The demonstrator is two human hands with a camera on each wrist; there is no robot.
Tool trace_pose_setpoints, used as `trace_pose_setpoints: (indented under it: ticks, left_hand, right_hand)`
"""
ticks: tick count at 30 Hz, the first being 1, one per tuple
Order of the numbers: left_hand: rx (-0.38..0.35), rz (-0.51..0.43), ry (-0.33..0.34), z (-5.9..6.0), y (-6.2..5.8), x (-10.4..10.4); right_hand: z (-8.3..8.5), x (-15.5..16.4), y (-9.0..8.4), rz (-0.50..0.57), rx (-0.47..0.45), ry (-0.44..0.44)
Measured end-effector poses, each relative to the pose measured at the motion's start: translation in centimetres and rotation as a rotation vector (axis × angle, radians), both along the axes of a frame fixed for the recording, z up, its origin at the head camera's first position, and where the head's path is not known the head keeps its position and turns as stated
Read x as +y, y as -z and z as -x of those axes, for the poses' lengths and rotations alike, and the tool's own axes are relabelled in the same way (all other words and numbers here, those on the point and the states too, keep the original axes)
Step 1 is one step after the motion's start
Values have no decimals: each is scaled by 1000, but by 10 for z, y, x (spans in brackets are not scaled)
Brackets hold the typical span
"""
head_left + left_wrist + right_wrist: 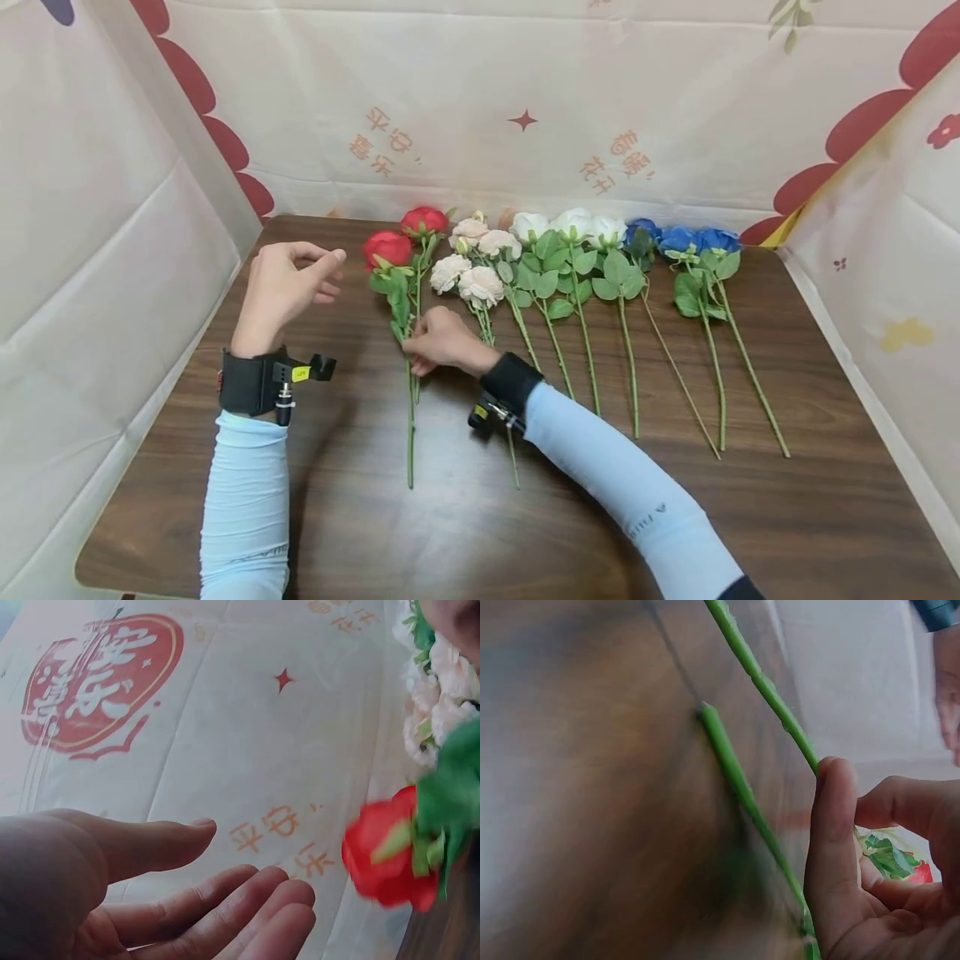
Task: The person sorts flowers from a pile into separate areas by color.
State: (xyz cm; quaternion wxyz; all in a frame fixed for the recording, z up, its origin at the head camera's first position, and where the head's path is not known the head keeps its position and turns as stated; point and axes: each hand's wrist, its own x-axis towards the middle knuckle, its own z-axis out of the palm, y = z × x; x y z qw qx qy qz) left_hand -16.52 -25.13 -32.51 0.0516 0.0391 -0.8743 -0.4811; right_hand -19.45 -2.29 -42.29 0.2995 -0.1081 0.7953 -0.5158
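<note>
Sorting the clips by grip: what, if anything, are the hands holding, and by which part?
The right hand pinches the red roses by their stems, mid-length. The left hand holds nothing.

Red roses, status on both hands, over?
Right hand pinching the red rose stems on the table. Left hand open, raised, holding nothing. Pale pink roses lie right beside the red roses.
</note>
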Motion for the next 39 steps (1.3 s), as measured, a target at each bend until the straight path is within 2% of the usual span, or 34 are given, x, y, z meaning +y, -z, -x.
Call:
trace_pose_setpoints:
  ticks: [5,10,21,26,39]
  left_hand:
    - [16,-70,-37,-4,-1,-12]
    - [37,-101,-45,-6,-4,-18]
    - [34,-81,-56,-7,-5,-13]
    - [30,-72,-58,-7,-6,-11]
    - [20,-22,-50,-6,-5,-6]
  right_hand:
    - [17,-35,-2,14,-11,39]
    - [27,-52,-6,3,-29,64]
    - [37,-58,-2,-48,-14,141]
    - [38,-56,-3,-62,-18,144]
    - [51,-56,-1,-245,78,143]
